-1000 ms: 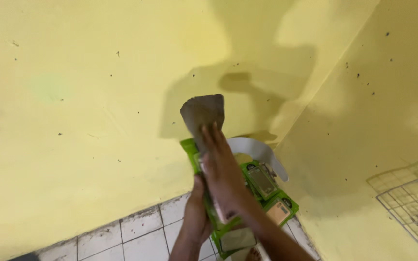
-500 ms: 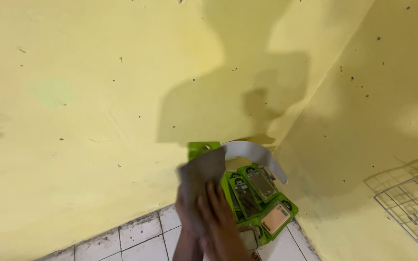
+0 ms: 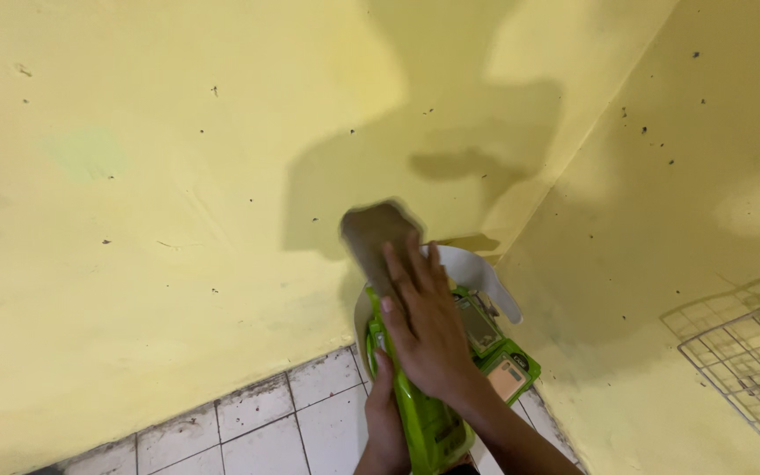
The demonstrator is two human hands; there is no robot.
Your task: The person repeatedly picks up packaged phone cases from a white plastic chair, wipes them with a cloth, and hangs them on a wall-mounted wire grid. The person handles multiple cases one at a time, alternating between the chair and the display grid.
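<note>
Low in the corner where two yellow walls (image 3: 178, 176) meet, the right hand (image 3: 428, 330) lies flat, fingers together, pressing a grey-brown cloth (image 3: 376, 237) onto a bright green appliance (image 3: 433, 413). That appliance is glossy plastic with a small panel on its right side and a curved white plate (image 3: 485, 273) at its far end. Beneath it, the left hand (image 3: 386, 413) curls around the near edge. White floor tiles (image 3: 266, 431) lie left; a wire rack (image 3: 749, 352) hangs right.

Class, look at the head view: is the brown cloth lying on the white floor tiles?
No: the right hand presses the brown cloth against the green device, above the white tiles.
</note>
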